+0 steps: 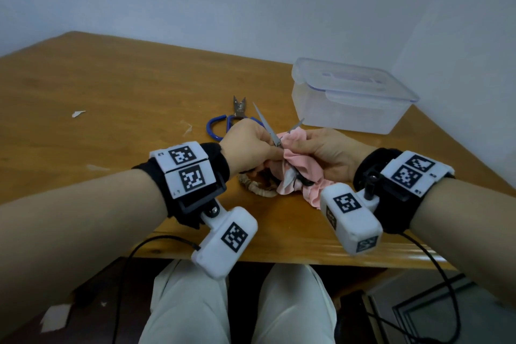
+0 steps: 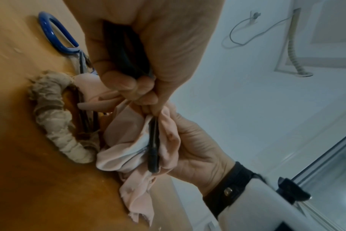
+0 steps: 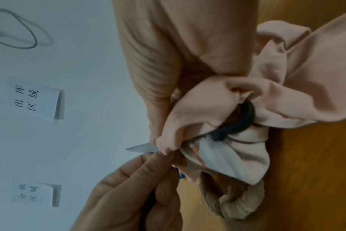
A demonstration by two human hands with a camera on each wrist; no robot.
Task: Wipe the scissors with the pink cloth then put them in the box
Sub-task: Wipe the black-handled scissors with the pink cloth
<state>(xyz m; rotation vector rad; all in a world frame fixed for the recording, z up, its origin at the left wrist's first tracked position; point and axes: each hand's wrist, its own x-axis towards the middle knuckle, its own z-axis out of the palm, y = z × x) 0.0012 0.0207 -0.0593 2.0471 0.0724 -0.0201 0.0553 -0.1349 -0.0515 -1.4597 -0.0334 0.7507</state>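
A pair of scissors [image 1: 263, 120] with black handles is held above the table, blades spread apart and pointing up. My left hand [image 1: 266, 148] grips one black handle loop [image 2: 126, 53]. My right hand [image 1: 305, 145] pinches the pink cloth [image 1: 303, 169] around the other blade and its handle [image 2: 153, 150]. A bare blade tip [image 3: 141, 148] sticks out of the cloth past my right fingers. The clear plastic box [image 1: 335, 110] stands at the back right with its lid on.
Blue-handled scissors [image 1: 219, 127] lie on the wooden table [image 1: 111, 109] just behind my left hand. Another pair, its handles wrapped in beige cloth [image 1: 258, 190], lies under my hands. Small paper scraps [image 1: 78, 113] lie at the left. The table's front edge is close to my wrists.
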